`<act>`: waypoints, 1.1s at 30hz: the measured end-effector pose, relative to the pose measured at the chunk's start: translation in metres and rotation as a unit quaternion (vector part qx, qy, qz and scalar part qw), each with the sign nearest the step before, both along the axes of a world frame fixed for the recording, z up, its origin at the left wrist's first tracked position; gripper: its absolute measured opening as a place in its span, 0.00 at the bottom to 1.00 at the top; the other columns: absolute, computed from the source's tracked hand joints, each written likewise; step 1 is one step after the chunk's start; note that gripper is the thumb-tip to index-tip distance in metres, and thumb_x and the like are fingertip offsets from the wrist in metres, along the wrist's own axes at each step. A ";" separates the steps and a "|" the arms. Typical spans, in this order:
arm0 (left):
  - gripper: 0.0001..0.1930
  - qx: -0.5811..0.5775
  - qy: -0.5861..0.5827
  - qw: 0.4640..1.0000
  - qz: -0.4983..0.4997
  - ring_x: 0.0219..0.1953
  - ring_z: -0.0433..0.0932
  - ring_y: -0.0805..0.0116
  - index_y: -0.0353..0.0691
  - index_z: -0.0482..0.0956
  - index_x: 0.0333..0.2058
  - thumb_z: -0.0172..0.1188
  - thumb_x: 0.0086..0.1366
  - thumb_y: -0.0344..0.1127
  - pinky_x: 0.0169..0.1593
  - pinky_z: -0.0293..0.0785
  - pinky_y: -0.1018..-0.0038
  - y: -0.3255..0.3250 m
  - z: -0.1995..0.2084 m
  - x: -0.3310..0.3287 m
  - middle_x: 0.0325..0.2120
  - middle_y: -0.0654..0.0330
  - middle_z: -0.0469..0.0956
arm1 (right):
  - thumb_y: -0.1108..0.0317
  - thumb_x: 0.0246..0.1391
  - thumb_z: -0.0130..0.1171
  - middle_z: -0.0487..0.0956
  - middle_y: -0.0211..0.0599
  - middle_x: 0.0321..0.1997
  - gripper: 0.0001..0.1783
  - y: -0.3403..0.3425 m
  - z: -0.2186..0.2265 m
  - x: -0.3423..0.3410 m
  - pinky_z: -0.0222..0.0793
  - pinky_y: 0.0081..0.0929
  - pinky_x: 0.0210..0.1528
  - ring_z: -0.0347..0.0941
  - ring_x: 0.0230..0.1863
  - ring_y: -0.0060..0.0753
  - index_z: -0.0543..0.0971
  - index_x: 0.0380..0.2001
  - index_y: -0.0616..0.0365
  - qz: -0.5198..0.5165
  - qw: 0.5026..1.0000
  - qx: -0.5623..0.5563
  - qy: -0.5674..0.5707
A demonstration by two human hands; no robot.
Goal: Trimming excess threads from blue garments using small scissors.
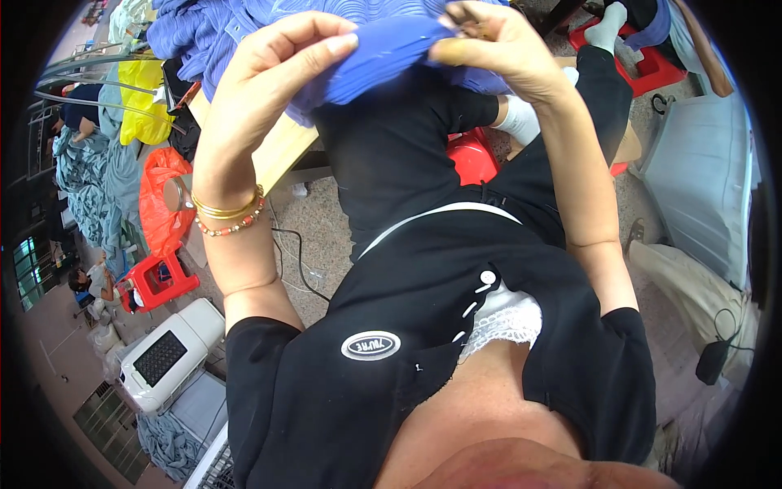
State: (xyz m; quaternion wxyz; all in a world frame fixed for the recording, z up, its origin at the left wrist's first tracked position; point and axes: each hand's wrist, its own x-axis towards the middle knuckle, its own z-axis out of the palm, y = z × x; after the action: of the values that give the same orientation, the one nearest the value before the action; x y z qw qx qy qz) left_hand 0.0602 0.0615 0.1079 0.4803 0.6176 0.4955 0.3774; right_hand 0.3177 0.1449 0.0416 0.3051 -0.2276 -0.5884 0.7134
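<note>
A piece of pleated blue-violet fabric (pixel 383 59) is stretched between my two hands above my lap. My left hand (pixel 273 73) pinches its left end between thumb and fingers. At the other end, my right hand (pixel 515 61) is closed, its thumb and forefinger on the fabric's edge. A small dark metal tool (pixel 469 21), which looks like thread snips, rests in the right hand's fingers; its blades are partly hidden. More blue-violet fabric (pixel 195 37) lies heaped just beyond my hands.
A pale wooden board edge (pixel 283 151) lies below my left wrist. Left of me are an orange-red bag (pixel 163 191), a yellow bag (pixel 140 98), a red stool (pixel 161 281) and a white machine (pixel 175 354). Grey-white sheeting (pixel 700 175) stands at right. Another person's arm (pixel 702 45) shows far right.
</note>
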 end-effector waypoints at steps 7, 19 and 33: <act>0.13 -0.074 0.047 0.995 -0.053 0.38 0.76 0.83 0.36 0.82 0.47 0.60 0.68 0.35 0.43 0.70 0.85 0.004 -0.001 -0.015 0.37 0.68 0.81 | 0.73 0.48 0.72 0.78 0.25 0.23 0.10 -0.002 0.006 0.046 0.61 0.13 0.22 0.69 0.20 0.12 0.81 0.33 0.60 -0.084 0.993 0.013 -0.081; 0.14 -0.090 0.019 0.995 -0.043 0.41 0.77 0.83 0.34 0.81 0.50 0.60 0.68 0.32 0.47 0.70 0.84 -0.010 -0.002 -0.001 0.38 0.66 0.82 | 0.69 0.50 0.72 0.76 0.23 0.22 0.10 -0.001 -0.003 0.046 0.57 0.12 0.22 0.66 0.20 0.10 0.80 0.31 0.60 -0.096 0.991 -0.004 -0.090; 0.11 -0.109 -0.179 0.978 0.021 0.40 0.79 0.81 0.33 0.79 0.45 0.62 0.65 0.27 0.48 0.72 0.85 -0.019 -0.016 0.000 0.36 0.63 0.82 | 0.71 0.50 0.70 0.74 0.26 0.25 0.22 -0.053 -0.006 0.002 0.60 0.21 0.28 0.66 0.26 0.23 0.82 0.50 0.59 -0.193 0.837 0.508 -0.062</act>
State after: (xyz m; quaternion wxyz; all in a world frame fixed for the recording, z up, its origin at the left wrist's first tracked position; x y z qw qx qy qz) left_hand 0.0604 0.0421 0.0921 0.6172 0.4733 0.4529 0.4358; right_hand 0.3201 0.0922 0.0358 0.4723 -0.1934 -0.8300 0.2251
